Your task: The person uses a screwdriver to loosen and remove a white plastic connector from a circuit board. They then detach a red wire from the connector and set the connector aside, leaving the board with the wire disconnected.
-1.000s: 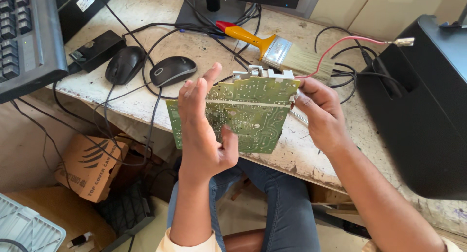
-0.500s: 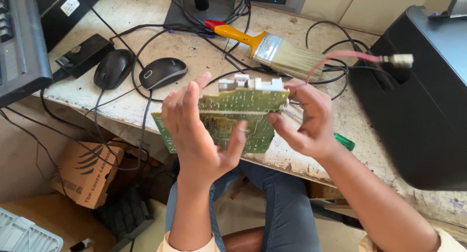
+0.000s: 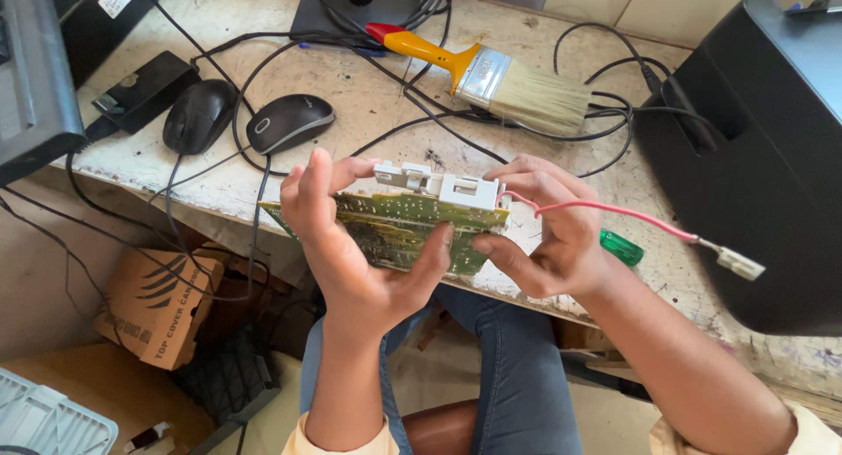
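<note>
Left hand (image 3: 355, 244) cups the green circuit board (image 3: 399, 231) from below, thumb pressed on its underside; right hand (image 3: 548, 236) pinches the other edge. Board's between both palms, over the lap. I'd grip edges only, and mind the pink wire (image 3: 614, 212) trailing right.

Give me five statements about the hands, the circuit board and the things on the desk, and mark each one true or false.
1. Both hands, left hand and right hand, hold the green circuit board. True.
2. A pink wire runs from the board to a white connector. True.
3. The paintbrush is in the right hand. False: it lies on the desk.
4. Three mice sit on the desk. False: two, a black mouse and a black-and-grey mouse.
5. A cardboard box sits under the desk. True.
</note>
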